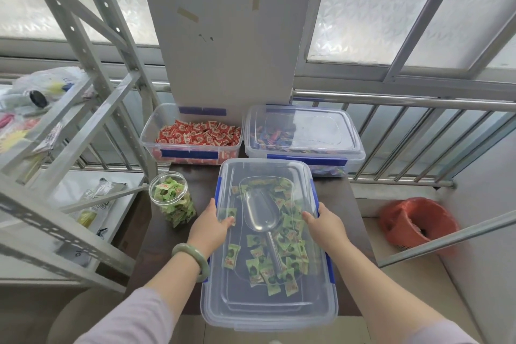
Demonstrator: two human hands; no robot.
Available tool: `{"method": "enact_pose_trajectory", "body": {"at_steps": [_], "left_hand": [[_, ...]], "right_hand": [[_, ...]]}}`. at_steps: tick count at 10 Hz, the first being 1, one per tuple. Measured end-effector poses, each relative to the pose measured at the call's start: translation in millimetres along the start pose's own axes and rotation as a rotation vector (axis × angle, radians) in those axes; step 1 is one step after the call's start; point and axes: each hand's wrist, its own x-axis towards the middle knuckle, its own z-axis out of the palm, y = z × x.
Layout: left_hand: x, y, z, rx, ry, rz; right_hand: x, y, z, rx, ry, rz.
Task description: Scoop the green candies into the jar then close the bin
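A clear plastic bin point(268, 313) with blue latches sits on the dark table in front of me, its transparent lid point(262, 170) lying on top. Through the lid I see green candies point(282, 262) and a clear scoop point(261, 211) lying inside. My left hand point(213, 225) presses on the lid's left edge and my right hand point(324, 225) on its right edge, fingers flat on the lid. To the left of the bin stands an open clear jar point(171, 200) full of green candies.
Behind the bin are an open bin of red candies point(195, 135) and a lidded bin of mixed candies point(304, 137). A grey metal shelf rack point(69, 126) stands at the left. A railing point(405, 131) and a red-bagged waste basket point(416, 223) are at the right.
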Motion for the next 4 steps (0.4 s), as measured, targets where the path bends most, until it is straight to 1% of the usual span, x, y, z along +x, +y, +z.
{"method": "enact_pose_trajectory", "body": {"at_steps": [1, 2, 3, 4], "left_hand": [[-4.4, 2.9, -5.3, 0.107, -0.012, -0.021], [-11.1, 12.1, -14.4, 0.208, -0.063, 0.002], [-24.0, 19.8, -32.8, 0.15, -0.227, -0.036], [-32.2, 35.8, -73.3, -0.05, -0.323, -0.058]], "right_hand": [[-0.1, -6.2, -4.4, -0.132, -0.063, 0.045], [-2.4, -12.3, -16.8, -0.208, -0.151, 0.051], [-13.3, -20.3, -39.7, -0.167, -0.281, 0.019], [-23.1, -38.6, -81.1, -0.1, -0.375, -0.051]]}}
